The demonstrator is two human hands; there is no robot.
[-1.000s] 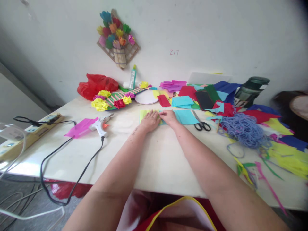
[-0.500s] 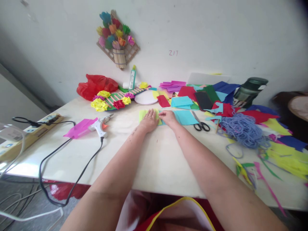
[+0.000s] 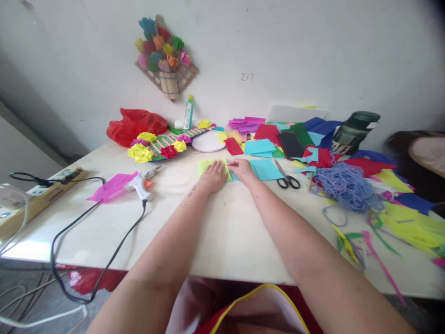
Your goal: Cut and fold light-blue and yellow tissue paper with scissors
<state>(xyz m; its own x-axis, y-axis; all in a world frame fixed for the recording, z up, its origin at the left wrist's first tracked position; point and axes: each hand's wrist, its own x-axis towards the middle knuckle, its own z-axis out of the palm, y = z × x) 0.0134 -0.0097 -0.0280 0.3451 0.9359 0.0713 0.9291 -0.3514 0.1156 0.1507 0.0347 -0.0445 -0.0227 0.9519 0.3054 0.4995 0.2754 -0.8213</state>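
My left grip [image 3: 213, 176] lies palm down, its fingers extended and pointing away from me, pressing on a sheet of yellow paper [image 3: 203, 167] without closing around anything. The sheet's left part shows beyond my fingers, and its right edge reaches my right grip [image 3: 241, 168]. There, my thumb and fingers are bent together at that edge; I cannot tell whether they pinch the paper or only touch it.

Under my right grip is light blue paper [image 3: 267, 170], stretching out to the right. Yellow and blue make one flat band, its long axis running left to right across me; how far they overlap is hidden. Both are thin, matte and straight-edged, lying on a smooth, pale worktop [image 3: 239, 232].

Scissors [image 3: 288, 177] rest at the blue paper's right end, metal blades angled away from me and leftward, rounded black handle loops nearer me. Farther right sits a loose tangle of blue-violet yarn [image 3: 347, 185]. Well to the left, a white glue gun [image 3: 141, 185] lies against translucent pink paper [image 3: 113, 188], its nozzle pointing away and rightward.
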